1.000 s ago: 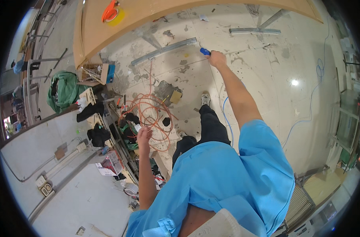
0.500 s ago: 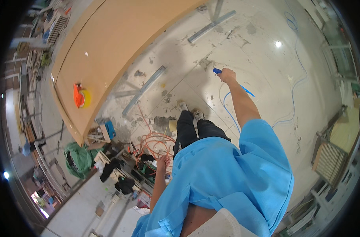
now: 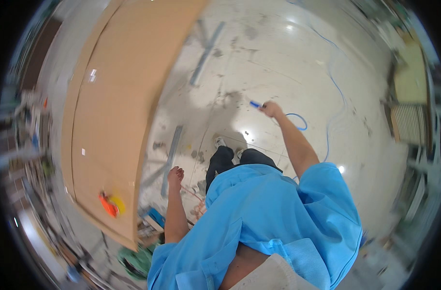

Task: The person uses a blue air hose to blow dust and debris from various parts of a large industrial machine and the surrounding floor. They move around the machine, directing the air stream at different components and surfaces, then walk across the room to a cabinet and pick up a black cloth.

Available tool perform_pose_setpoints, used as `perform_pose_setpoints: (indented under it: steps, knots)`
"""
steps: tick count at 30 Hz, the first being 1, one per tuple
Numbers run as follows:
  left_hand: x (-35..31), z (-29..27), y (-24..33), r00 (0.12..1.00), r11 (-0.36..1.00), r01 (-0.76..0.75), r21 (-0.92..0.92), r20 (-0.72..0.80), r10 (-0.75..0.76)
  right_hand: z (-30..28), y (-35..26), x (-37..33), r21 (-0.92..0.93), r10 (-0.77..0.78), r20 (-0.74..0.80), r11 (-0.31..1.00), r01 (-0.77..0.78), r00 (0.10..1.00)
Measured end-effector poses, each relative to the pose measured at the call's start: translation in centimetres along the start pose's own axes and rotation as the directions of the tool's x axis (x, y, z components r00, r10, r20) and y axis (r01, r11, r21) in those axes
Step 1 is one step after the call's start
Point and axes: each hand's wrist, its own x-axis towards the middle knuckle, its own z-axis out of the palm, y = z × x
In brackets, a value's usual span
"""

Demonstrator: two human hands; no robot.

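So far I judge the work barely begun: my right hand is stretched out far ahead, its grip closed around a small blue tool, and a blue cable runs from near that hand in a loop and then trails away across the pale floor to the far right. Most of that cable lies loose on the floor, so I would say nearly all of the handling is left. The blue tool sits at the far centre of the scene, above the floor, just beyond my feet. Its long axis runs roughly left to right, and its free end points left, toward the big brown board. My left hand hangs low at the near left beside the board's edge, fingers loosely curled; it holds nothing that I can make out. An orange cord lies on the floor just below it.
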Motion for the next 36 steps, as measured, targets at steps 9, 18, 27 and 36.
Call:
perform_pose_setpoints:
  steps: [9,18,27,36]
  knots:
    - [5.3,19.2,15.3,0.961,0.884,-0.129,0.450,0.277,0.000,18.7,20.3,-24.2,0.928,0.840,0.354,-0.259,-0.269,0.412]
    - [-1.0,42.2,10.2,0.916,0.655,-0.166,0.738,0.362,-0.175,15.3,34.9,-27.5,0.587,0.701,0.448,-0.699,0.409,0.556]
    - [-12.1,66.4,4.8,0.724,0.449,-0.485,0.750,0.633,-0.276,8.4,45.5,-22.2,0.624,0.528,0.455,-0.764,0.166,0.717]
    - [-6.0,77.5,5.6,0.916,0.334,-0.208,0.919,0.302,-0.262,-2.7,66.7,-23.0,0.504,0.844,0.412,-0.525,0.686,0.343]
